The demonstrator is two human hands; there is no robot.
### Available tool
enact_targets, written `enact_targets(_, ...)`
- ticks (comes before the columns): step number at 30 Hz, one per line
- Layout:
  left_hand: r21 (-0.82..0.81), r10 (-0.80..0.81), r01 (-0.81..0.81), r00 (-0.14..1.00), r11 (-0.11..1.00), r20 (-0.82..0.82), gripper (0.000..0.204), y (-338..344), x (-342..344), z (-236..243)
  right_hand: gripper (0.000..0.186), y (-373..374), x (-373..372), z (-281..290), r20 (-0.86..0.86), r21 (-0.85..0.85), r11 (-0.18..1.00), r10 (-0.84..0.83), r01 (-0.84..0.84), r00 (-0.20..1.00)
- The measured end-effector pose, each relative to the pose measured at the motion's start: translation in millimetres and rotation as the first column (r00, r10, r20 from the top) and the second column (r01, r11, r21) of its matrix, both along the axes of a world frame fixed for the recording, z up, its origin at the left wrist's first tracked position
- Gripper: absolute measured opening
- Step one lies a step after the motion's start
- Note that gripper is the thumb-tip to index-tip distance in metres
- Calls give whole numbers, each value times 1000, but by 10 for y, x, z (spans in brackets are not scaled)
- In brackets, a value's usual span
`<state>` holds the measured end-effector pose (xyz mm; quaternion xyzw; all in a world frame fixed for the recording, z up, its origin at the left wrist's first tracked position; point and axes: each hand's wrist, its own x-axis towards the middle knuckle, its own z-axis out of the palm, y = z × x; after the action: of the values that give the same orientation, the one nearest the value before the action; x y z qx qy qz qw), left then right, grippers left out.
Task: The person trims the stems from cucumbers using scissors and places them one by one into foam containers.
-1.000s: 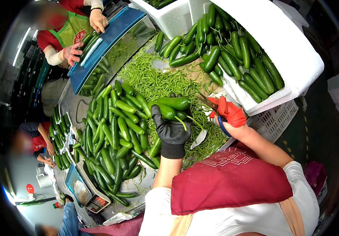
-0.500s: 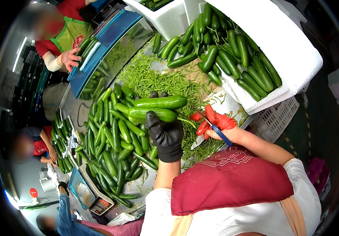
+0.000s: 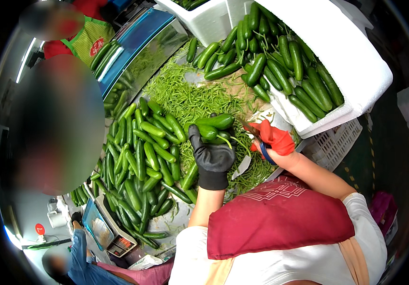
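Observation:
My left hand (image 3: 213, 154), in a black glove, grips a pair of green cucumbers (image 3: 219, 122), their thin stems pointing right. In my right hand (image 3: 276, 140), partly covered by a red glove, is a pair of scissors (image 3: 264, 151) with blue handles. The dark blades reach up and left, close to the cucumber ends; whether they touch, I cannot tell. Left of my left hand lies a big heap of loose cucumbers (image 3: 140, 173). Thin green stem-like pieces (image 3: 178, 95) spread over the table behind and around both hands.
A white foam box (image 3: 366, 71) of cucumbers leans at the far right, above a white plastic crate (image 3: 340, 142). Another foam box (image 3: 197, 23) stands at the back. A scale (image 3: 119, 244) is at the lower left. Other people stand along the left side.
My left hand has shifted right and turned the cucumbers, so their stems now face the scissors. My right hand has moved slightly right. A blurred person now covers the left side.

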<state>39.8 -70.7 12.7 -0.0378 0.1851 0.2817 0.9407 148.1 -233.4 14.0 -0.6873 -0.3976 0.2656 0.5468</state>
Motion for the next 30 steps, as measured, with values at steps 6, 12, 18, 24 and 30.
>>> enact_targets(6,69,-105,110,992,992,-73,53,-26,15,-5,55,-10,90,-44,744,37,999,-31,6,667)
enact_targets(12,-37,-206,209,976,977,70,59,-66,-28,-84,34,25,96,-124,786,102,994,-104,39,609)
enact_targets(18,-26,-194,196,980,980,53,57,-77,-22,-94,34,37,80,-58,677,35,998,15,-53,736)
enact_targets(24,-112,-110,115,993,987,54,58,-10,1,-95,44,-97,-23,-147,-29,161,986,-34,38,999)
enact_targets(30,-94,-112,121,989,988,97,58,5,-27,-11,50,-189,77,-308,592,118,993,-91,26,801)
